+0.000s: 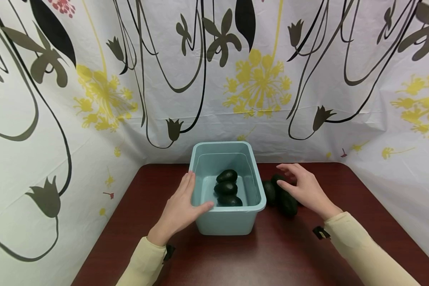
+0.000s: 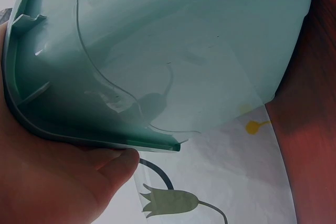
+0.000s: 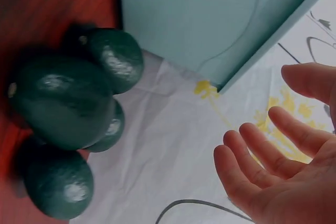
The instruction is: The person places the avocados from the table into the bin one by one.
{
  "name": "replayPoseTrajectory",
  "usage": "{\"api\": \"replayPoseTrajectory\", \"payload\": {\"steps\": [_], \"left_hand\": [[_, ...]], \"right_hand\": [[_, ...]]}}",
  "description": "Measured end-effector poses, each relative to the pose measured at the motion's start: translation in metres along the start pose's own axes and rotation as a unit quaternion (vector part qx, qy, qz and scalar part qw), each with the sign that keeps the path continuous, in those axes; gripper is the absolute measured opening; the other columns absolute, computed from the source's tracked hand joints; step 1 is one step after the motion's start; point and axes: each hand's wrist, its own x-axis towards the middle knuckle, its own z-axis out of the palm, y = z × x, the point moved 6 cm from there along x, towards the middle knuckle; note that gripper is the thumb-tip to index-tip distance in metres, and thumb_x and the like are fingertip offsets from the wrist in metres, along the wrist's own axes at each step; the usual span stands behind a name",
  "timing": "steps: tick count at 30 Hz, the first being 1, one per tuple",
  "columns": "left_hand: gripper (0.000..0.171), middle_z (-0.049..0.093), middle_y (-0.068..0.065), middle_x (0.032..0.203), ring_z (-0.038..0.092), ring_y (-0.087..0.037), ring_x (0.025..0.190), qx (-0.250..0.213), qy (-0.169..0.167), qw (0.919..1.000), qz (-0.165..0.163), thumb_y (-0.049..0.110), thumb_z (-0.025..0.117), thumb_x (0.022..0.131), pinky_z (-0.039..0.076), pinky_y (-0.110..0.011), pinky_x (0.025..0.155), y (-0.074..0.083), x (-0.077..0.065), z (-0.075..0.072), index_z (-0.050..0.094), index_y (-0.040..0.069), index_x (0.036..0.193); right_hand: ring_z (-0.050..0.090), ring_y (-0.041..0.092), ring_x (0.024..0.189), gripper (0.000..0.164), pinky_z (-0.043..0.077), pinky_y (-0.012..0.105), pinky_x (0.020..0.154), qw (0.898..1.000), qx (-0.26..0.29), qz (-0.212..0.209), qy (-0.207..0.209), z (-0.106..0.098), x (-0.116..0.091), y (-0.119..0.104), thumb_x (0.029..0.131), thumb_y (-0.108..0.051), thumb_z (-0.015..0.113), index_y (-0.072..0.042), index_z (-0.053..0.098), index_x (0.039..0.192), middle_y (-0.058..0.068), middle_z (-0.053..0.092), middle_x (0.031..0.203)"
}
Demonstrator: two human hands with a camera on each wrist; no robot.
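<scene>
A pale blue-green plastic bin [image 1: 226,222] stands on the table with three dark green avocados [image 1: 227,188] in a row on its floor. My left hand [image 1: 180,206] rests on the bin's left rim near the front corner, thumb over the front edge; the left wrist view shows the fingers along the rim [image 2: 105,142]. My right hand [image 1: 305,190], fingers spread and slightly bent, hovers above several loose avocados [image 1: 287,203] right of the bin. In the right wrist view those avocados [image 3: 63,100] lie apart from the hand [image 3: 283,166], which holds nothing.
The dark red-brown table [image 1: 271,254] extends in front of the bin and to both sides. Behind and beside it hangs a white cloth [image 1: 214,103] printed with flowers and stems. The bin's back end stands close to the cloth.
</scene>
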Motion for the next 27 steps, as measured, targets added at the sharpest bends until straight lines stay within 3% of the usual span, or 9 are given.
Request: {"api": "replayPoseTrajectory", "payload": {"steps": [9, 18, 27], "left_hand": [[0.111, 0.016, -0.005, 0.168, 0.012, -0.017, 0.153, -0.006, 0.004, 1.0000, -0.003, 0.077, 0.060, 0.083, 0.034, -0.055, 0.111, -0.001, -0.001, 0.000, 0.022, 0.007, 0.160], [0.116, 0.016, -0.006, 0.168, 0.012, -0.017, 0.153, 0.000, 0.004, 1.0000, -0.001, 0.085, 0.052, 0.081, 0.034, -0.054, 0.111, 0.000, 0.000, -0.001, 0.022, 0.006, 0.160], [0.110, 0.016, -0.006, 0.168, 0.010, -0.014, 0.153, -0.005, 0.003, 1.0000, -0.003, 0.076, 0.060, 0.083, 0.033, -0.052, 0.113, 0.000, -0.001, 0.001, 0.020, 0.009, 0.161]], "right_hand": [[0.064, 0.031, 0.103, 0.044, 0.052, 0.051, 0.084, 0.999, -0.032, 0.022, -0.024, 0.017, -0.014, 0.024, 0.094, -0.023, 0.074, -0.014, 0.060, 0.134, 0.007, 0.061, 0.118], [0.062, 0.036, 0.105, 0.047, 0.052, 0.054, 0.078, 0.995, -0.068, 0.054, -0.055, 0.032, -0.029, 0.043, 0.091, -0.024, 0.076, -0.008, 0.061, 0.133, 0.018, 0.061, 0.119], [0.063, 0.032, 0.092, 0.047, 0.052, 0.048, 0.064, 0.989, -0.111, 0.082, -0.061, 0.042, -0.040, 0.055, 0.088, -0.030, 0.077, -0.011, 0.064, 0.130, 0.014, 0.059, 0.120]]}}
